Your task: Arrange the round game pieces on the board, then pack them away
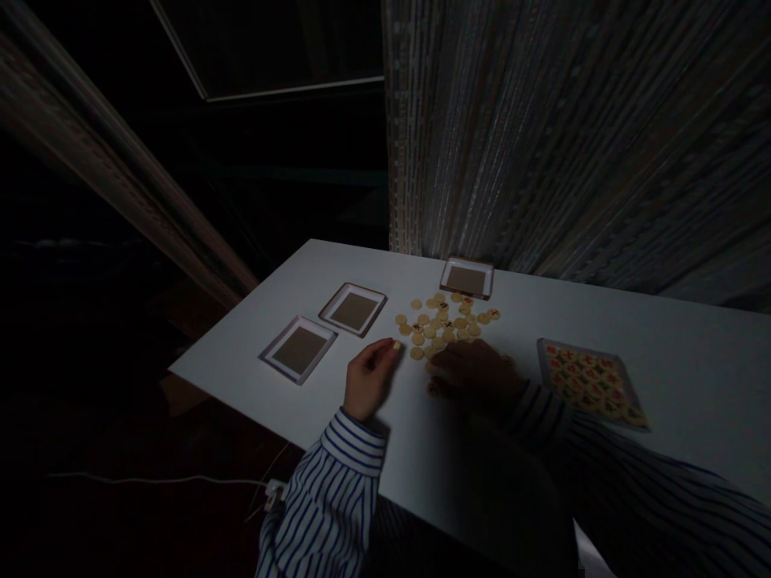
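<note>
My left hand [369, 379] is closed in a pinch above the white table, with a small pale round piece [396, 345] between thumb and fingers. To its right lies a loose heap of round wooden pieces [434, 327]; a few show red or black characters. My right hand [479, 376] is over the near side of this heap, palm down, dark in shadow, its fingers reaching left among the pieces. Whether it grips one is hidden. A clear tray [638, 413] at the right holds rows of similar pieces marked with characters.
Two shallow trays, one nearer [328, 347] and one farther [381, 301], lie on the left of the white table [241, 345]. Another tray [489, 282] is at the back edge, by a string curtain [470, 144]. A white cable [181, 479] runs below the table at left.
</note>
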`<act>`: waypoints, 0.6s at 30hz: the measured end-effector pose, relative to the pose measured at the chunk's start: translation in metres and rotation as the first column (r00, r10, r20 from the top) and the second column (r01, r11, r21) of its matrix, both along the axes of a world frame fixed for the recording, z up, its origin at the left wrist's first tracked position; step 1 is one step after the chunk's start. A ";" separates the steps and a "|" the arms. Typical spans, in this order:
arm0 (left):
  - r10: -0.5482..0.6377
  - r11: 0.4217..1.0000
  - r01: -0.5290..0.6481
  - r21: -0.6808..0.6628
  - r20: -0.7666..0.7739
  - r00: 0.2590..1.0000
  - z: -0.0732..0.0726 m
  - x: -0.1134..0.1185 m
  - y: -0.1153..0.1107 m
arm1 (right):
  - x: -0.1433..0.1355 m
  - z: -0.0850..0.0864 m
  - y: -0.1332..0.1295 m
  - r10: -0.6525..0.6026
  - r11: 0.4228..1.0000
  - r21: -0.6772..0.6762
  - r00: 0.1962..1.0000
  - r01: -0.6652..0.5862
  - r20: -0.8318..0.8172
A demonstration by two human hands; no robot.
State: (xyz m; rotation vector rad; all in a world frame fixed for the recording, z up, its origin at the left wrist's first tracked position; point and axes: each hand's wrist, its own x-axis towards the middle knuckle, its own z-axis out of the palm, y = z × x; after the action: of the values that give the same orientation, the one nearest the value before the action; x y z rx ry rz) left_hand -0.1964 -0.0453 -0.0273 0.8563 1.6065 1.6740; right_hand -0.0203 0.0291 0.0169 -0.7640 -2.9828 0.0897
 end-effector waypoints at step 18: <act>-0.170 0.985 0.148 0.083 0.474 0.864 0.005 0.003 -0.002 | -0.020 0.011 -0.003 0.004 1.000 0.017 0.992 -0.002 -0.125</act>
State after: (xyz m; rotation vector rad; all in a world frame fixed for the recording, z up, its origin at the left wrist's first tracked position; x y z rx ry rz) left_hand -0.1937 -0.0470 -0.0225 0.5178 1.1302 1.6451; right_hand -0.0406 0.0261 0.0284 -0.7240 -2.8628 0.1088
